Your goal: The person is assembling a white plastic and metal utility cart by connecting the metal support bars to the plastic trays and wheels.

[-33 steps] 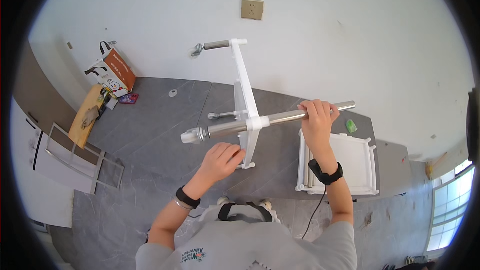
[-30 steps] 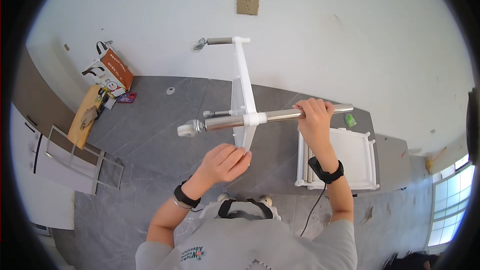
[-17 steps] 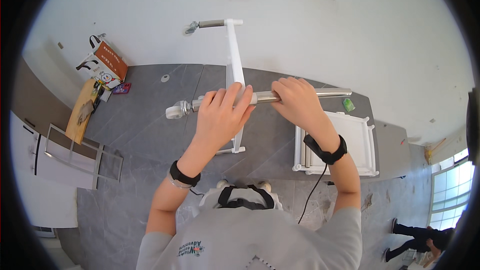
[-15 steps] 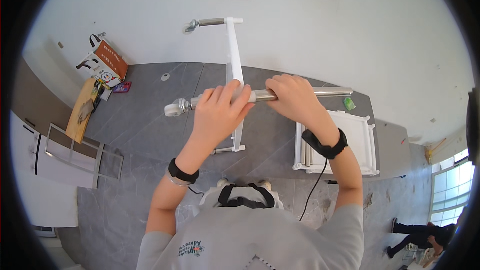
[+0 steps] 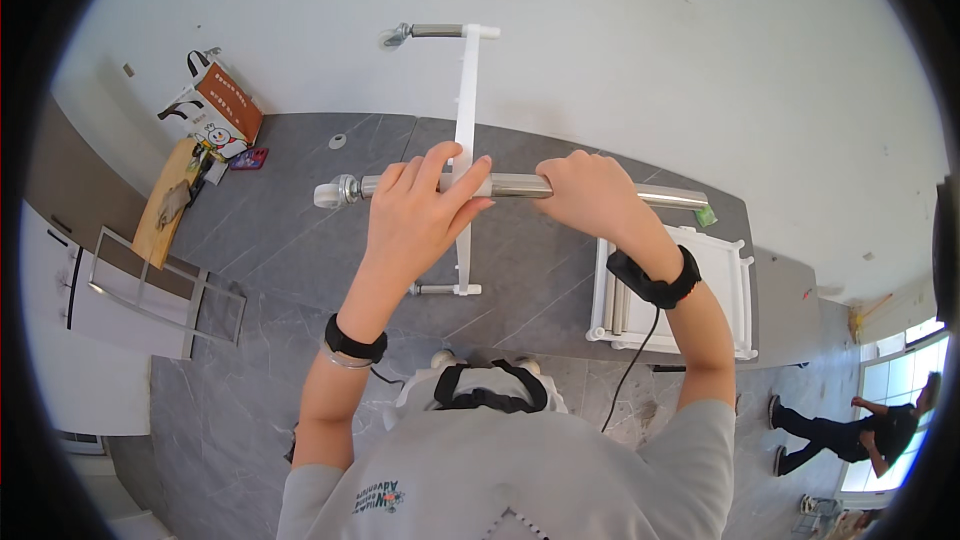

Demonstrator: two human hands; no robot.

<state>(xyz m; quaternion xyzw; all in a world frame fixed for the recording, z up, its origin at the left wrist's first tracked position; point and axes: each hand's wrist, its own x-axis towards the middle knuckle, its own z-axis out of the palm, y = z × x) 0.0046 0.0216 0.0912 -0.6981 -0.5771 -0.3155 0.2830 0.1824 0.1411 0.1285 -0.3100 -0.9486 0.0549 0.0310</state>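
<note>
A white rack shelf (image 5: 466, 105) stands on edge over the grey table, with short metal legs at its corners. One far leg ends in a caster wheel (image 5: 394, 37). My left hand (image 5: 420, 200) is wrapped over the near caster leg (image 5: 368, 187) beside the white corner, its index finger and thumb spread apart. Left of that hand the clear caster wheel (image 5: 328, 195) points outward. My right hand (image 5: 590, 190) grips a long metal tube (image 5: 675, 197), lined up with that leg across the corner. Whether the two are joined is hidden by the corner piece.
A second white shelf (image 5: 715, 290) lies on the table (image 5: 540, 310) at right, with metal tubes along its side. A small green packet (image 5: 706, 215) lies behind it. At far left are a carrier bag (image 5: 225, 110) and a wooden board (image 5: 165, 205). Another person (image 5: 865, 430) stands off right.
The tube has tipped, its right end nearer me and its caster end farther away. My left index finger and thumb have shifted at the corner. The other person shows more fully.
</note>
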